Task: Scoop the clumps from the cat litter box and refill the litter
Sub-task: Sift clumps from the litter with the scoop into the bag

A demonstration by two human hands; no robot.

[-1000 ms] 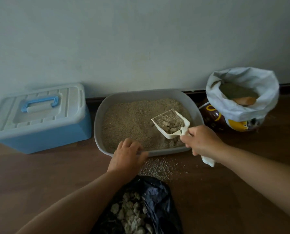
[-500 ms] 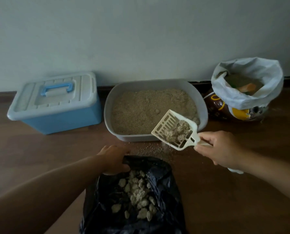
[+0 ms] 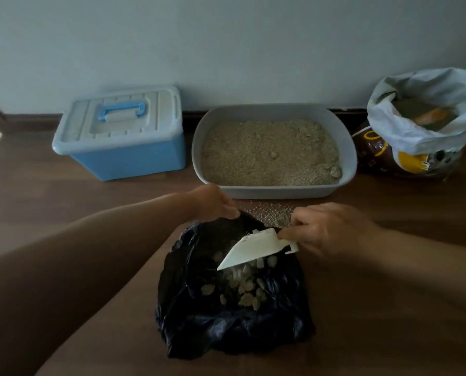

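A grey litter box (image 3: 347,147) full of tan litter stands against the wall, with a clump (image 3: 335,171) at its near right corner. In front of it lies an open black bag (image 3: 199,316) holding several pale clumps (image 3: 249,294). My right hand (image 3: 326,229) grips the white scoop (image 3: 250,249), which is tipped face down over the bag's mouth. My left hand (image 3: 212,202) pinches the bag's far rim and holds it up.
A blue storage box with a white lid (image 3: 120,131) stands left of the litter box. An open sack of litter (image 3: 421,123) leans at the right by the wall. Spilled grains (image 3: 269,211) lie on the wooden floor between box and bag.
My right hand carried the loaded scoop from the litter box to the bag and turned it over. My left hand left the box's rim and took hold of the bag's edge.
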